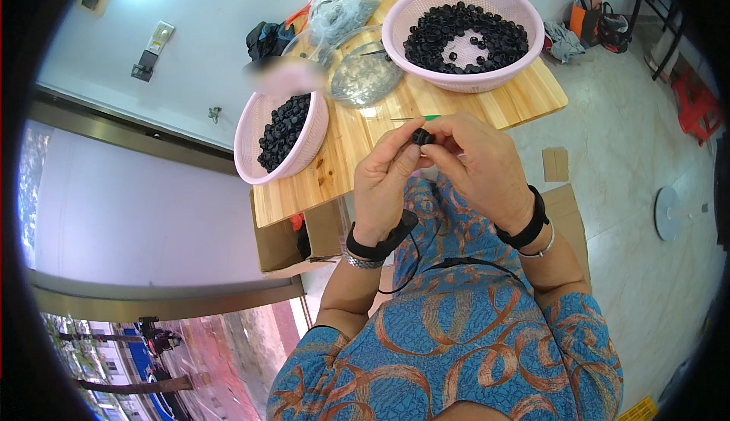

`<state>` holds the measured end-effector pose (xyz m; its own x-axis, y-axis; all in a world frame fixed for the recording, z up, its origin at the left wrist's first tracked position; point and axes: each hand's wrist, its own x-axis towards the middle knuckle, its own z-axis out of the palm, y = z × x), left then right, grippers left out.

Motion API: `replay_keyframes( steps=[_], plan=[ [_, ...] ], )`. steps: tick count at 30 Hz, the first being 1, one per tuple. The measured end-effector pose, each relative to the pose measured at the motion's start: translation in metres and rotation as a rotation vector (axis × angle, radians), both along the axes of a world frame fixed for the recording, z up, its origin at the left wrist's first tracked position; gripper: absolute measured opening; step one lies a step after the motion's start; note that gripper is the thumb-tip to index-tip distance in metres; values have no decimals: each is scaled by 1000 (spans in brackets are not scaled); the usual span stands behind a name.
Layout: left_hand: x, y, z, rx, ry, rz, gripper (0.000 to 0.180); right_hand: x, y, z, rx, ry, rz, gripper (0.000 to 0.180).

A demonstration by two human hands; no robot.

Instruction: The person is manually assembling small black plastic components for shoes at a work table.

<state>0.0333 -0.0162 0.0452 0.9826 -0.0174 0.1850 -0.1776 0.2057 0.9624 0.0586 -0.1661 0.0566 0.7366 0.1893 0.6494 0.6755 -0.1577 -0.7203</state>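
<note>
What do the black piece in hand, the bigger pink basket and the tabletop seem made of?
Black piece: probably plastic, or rubber; dark, slightly glossy highlights.
Bigger pink basket: likely plastic, smooth rim, perforated wall.
Tabletop: apparently wood, smooth, with visible grain and knots.

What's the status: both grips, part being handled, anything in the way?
Left grip and right grip pinching one small black part. Slim green-handled tool just beyond, partly hidden. Two pink baskets farther off, not in the way.

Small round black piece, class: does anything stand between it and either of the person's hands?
Nothing visible does: the left hand and right hand both hold the small round black piece directly at their fingertips.
</note>
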Motion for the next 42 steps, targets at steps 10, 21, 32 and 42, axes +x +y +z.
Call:
replay_keyframes(
  steps=[10,21,32,42],
  plan=[
    [0,-2,0,79,-46,49,31,4,-3,-3,-28,-29,25,11],
    [0,-3,-1,295,-219,144,30,6,-1,1,-61,-90,17,11],
    [-5,11,7,434,-201,52,27,33,-19,1,108,558,509,15],
    [-5,13,9,423,-196,-106,27,43,-31,23,-273,450,598,16]
  ],
)
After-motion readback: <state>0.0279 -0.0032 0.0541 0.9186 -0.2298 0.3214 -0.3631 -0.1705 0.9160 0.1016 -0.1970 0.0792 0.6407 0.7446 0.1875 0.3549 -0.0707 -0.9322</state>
